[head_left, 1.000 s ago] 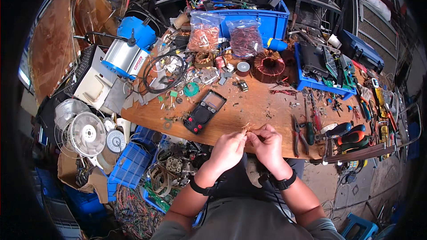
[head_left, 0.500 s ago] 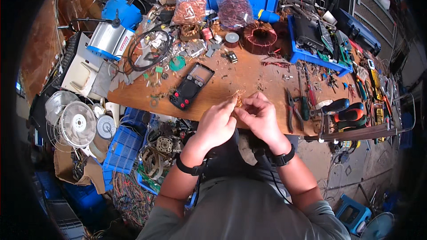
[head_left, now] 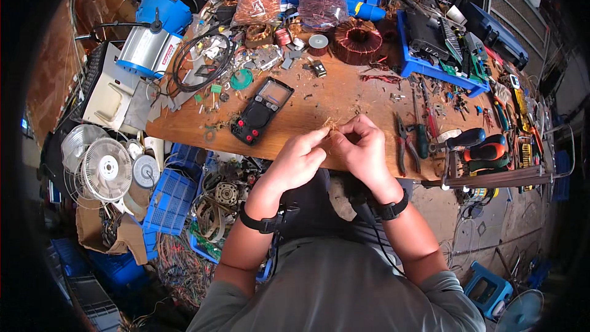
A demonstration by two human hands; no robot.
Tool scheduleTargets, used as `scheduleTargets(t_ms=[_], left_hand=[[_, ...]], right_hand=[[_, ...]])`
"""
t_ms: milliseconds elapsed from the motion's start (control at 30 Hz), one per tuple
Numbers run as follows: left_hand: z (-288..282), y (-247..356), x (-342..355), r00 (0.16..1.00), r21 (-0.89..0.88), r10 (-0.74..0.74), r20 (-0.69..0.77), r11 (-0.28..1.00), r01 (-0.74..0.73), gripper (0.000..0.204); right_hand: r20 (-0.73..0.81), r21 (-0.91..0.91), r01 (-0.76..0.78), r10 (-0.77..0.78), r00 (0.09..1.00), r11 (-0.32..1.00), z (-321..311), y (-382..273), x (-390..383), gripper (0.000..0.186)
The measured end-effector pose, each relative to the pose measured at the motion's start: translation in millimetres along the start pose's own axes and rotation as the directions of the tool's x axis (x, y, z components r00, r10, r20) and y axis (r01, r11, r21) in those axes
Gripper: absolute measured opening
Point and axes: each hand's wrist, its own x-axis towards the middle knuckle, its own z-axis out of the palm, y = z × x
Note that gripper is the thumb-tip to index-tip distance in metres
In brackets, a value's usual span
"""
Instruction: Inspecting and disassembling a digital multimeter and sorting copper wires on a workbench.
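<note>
Copper strands (head_left: 331, 124), just in from the near edge of the worktop (head_left: 350, 95), pinched between left hand (head_left: 299, 158) and right hand (head_left: 364, 147), more finger-covered than half a second ago, so fine handwork apparently continuing.

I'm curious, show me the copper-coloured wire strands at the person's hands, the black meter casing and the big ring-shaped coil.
Copper-coloured wire strands (head_left: 331, 123): head view, on their loose upper ends.
Black meter casing (head_left: 262, 112): head view, on its middle.
Ring-shaped coil (head_left: 357, 56): head view, on its front windings.
</note>
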Motion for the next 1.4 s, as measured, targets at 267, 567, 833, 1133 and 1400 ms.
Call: scheduleTargets(t_ms=[267,567,833,1133,1400], left_hand=[[-16.6,25.6,7.2,0.973,-0.124,0.173,-0.153,0.973,-0.193,0.043],[-21.6,31.1,20.5,0.946,-0.01,0.319,0.055,0.948,-0.319,0.043],[8.8,22.6,11.2,0.98,-0.172,0.032,-0.196,0.983,-0.066,0.023],[20.4,15.7,9.7,0.933,0.03,0.106,-0.344,0.994,-0.102,0.021],[10.5,32.6,11.4,0.893,0.22,0.343,-0.291,0.933,-0.286,0.017]], right_hand=[[0.442,0.463,-0.564,0.373,0.816,0.684,-31.0,-10.4,7.8,0.005],[0.579,0.501,-0.673,0.367,0.728,0.544,-50.6,-15.8,5.8,0.006],[0.277,0.528,-0.44,0.343,0.898,0.726,-39.1,-21.6,10.3,0.006],[0.16,0.568,-0.335,0.298,0.941,0.752,-16.9,-18.6,8.6,0.02],[0.301,0.67,-0.444,0.328,0.895,0.596,-20.3,-28.0,7.7,0.031]])
